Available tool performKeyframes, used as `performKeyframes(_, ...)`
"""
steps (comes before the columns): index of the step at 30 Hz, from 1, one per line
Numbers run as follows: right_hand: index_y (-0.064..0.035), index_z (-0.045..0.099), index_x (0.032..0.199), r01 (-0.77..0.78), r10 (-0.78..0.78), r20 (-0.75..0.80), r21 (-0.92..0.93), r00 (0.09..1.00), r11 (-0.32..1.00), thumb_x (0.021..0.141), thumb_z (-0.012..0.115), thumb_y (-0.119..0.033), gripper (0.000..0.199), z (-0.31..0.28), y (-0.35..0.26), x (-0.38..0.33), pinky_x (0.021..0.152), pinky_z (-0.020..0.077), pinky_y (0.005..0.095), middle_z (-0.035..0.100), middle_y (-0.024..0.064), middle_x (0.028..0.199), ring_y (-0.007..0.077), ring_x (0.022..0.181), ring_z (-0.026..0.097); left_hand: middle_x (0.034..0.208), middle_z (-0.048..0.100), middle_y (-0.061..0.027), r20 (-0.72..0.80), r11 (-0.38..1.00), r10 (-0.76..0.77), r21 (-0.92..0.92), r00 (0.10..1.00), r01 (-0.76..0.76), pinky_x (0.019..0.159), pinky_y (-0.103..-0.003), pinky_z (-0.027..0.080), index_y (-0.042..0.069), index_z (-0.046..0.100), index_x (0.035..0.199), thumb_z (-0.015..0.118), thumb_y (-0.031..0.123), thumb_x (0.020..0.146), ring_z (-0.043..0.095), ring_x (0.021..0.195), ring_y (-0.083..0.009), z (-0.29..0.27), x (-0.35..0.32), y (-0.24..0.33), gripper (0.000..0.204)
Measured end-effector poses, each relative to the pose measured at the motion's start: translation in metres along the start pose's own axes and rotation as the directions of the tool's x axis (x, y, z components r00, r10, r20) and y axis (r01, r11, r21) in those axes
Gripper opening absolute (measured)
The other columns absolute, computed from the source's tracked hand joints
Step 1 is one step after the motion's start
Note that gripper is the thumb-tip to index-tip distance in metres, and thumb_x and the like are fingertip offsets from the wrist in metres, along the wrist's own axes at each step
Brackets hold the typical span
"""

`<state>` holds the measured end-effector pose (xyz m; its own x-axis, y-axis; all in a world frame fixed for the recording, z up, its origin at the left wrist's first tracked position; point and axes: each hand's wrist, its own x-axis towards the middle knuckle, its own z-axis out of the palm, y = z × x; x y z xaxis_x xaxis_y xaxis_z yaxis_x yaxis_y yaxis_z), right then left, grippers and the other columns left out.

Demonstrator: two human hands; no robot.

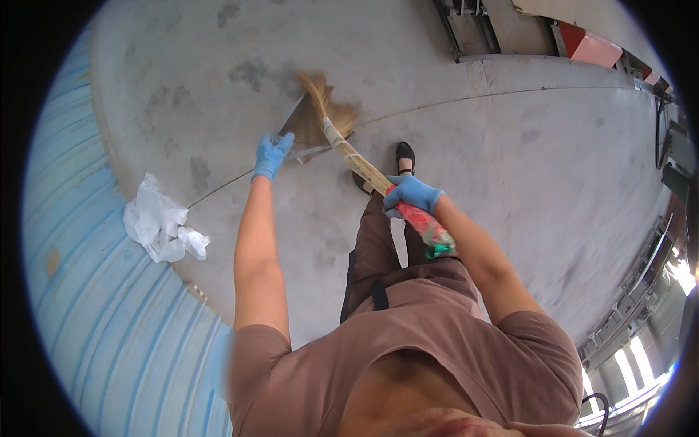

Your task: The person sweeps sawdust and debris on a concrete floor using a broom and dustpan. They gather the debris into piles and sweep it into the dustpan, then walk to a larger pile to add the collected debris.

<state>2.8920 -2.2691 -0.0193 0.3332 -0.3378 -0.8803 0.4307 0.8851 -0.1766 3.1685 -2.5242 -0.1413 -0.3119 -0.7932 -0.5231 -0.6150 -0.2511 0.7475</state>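
Note:
A straw hand broom (368, 172) slants across the middle of the view, its handle wrapped in red and green at the near end. My right hand (412, 194), in a blue glove, grips that wrapped handle. The frayed bristles reach over a flat dustpan (300, 130) with pale edges, hiding part of it. My left hand (272, 155), also blue-gloved, is closed at the dustpan's left near side and holds it; its exact grip is partly hidden. Whether anything lies in the pan, I cannot tell.
A crumpled white plastic bag (154, 218) lies on the grey concrete floor (510, 167) beside a blue corrugated wall (80, 291) at left. Metal frames (477, 33) and a red panel (588, 47) stand at far right. My black shoe (405, 154) is just beyond my right hand.

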Motion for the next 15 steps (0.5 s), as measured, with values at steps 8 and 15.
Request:
performKeyframes(8, 0.0000, 0.048, 0.137, 0.033, -0.032, -0.018, 0.022, 0.999, 0.999, 0.078, 0.060, 0.001, 0.060, 0.009, -0.032, -0.116, 0.056, 0.0525, 0.0282, 0.064, 0.0140, 0.084, 0.0167, 0.062, 0.063, 0.077, 0.068, -0.0078, -0.087, 0.995, -0.045, -0.090, 0.995, 0.037, 0.062, -0.035, 0.049, 0.000, 0.065, 0.083, 0.079, 0.033, 0.077, 0.059, 0.066, -0.0155, -0.010, -0.002, -0.034, 0.036)
performKeyframes(15, 0.0011, 0.045, 0.139, 0.139, -0.134, -0.167, 0.021, 0.977, 0.990, 0.077, 0.062, -0.001, 0.065, 0.031, -0.046, -0.183, 0.053, 0.0533, 0.0303, 0.064, 0.0158, 0.083, 0.0190, 0.063, 0.066, 0.080, 0.070, -0.0079, -0.275, 0.932, -0.192, -0.352, 0.942, 0.087, 0.065, -0.032, 0.052, -0.001, 0.068, 0.088, 0.073, 0.028, 0.080, 0.064, 0.071, -0.0148, -0.082, -0.026, -0.010, 0.030)
